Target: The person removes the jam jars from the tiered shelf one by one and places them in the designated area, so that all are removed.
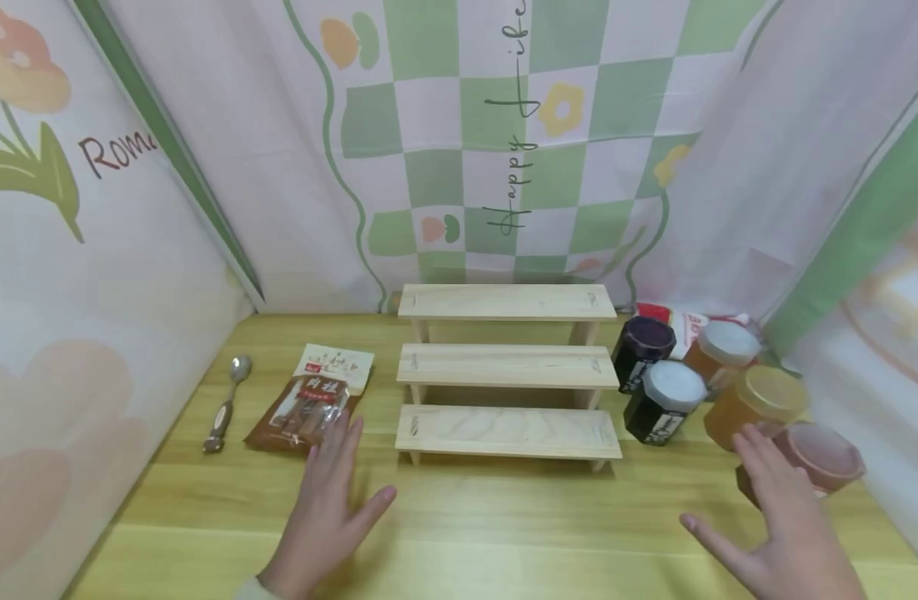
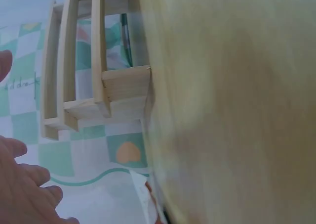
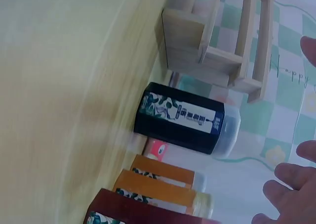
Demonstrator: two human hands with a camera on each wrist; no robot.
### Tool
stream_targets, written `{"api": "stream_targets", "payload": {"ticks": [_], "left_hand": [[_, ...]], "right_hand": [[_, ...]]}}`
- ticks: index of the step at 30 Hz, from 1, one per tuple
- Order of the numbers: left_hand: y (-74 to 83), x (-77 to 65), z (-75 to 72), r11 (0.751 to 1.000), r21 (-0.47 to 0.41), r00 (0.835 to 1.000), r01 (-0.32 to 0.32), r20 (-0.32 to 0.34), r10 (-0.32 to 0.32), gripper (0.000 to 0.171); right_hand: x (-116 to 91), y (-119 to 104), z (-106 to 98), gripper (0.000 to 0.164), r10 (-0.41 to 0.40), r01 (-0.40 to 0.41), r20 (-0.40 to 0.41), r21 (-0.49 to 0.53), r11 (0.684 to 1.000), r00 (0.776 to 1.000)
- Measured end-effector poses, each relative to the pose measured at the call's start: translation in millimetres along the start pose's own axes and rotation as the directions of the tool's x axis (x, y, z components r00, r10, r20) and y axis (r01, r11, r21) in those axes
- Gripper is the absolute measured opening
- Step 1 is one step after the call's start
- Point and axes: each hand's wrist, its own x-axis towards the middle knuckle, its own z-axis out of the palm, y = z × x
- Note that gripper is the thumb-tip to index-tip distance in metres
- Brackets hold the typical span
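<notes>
My left hand (image 1: 327, 508) has its fingers spread and thumb out, holding nothing. Its fingertips overlap the lower edge of a brown and cream packet (image 1: 308, 408) in the head view. On the other side, my right hand (image 1: 785, 525) is spread too, its fingers overlapping a dark red jar with a pinkish lid (image 1: 822, 457). Beyond it are a yellow-lidded amber jar (image 1: 751, 408), a white-lidded amber jar (image 1: 721, 350), a black jar with a whitish lid (image 1: 664, 404) and a dark-lidded jar (image 1: 644, 348). Between the hands stands a three-step wooden rack (image 1: 507, 432).
A spoon with a brown handle (image 1: 222, 412) lies left of the packet. Behind the jars is a red and white packet (image 1: 684, 325). Printed curtains (image 1: 278, 167) hang along the back and sides of the wooden table (image 1: 504, 533).
</notes>
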Motion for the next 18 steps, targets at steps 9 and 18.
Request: {"api": "stream_targets", "payload": {"ticks": [9,18], "left_hand": [[-0.5,6.2,16.3,0.994,-0.108,1.000,0.020,-0.017,-0.022,0.096],[-4.8,17.1,26.8,0.954,-0.250,0.985,0.167,0.072,-0.154,0.095]], "right_hand": [[5,11,-11,0.095,0.068,-0.061,-0.111,0.065,0.996,0.991],[8,21,-20,0.083,0.291,-0.268,-0.214,0.131,0.954,0.932]]}}
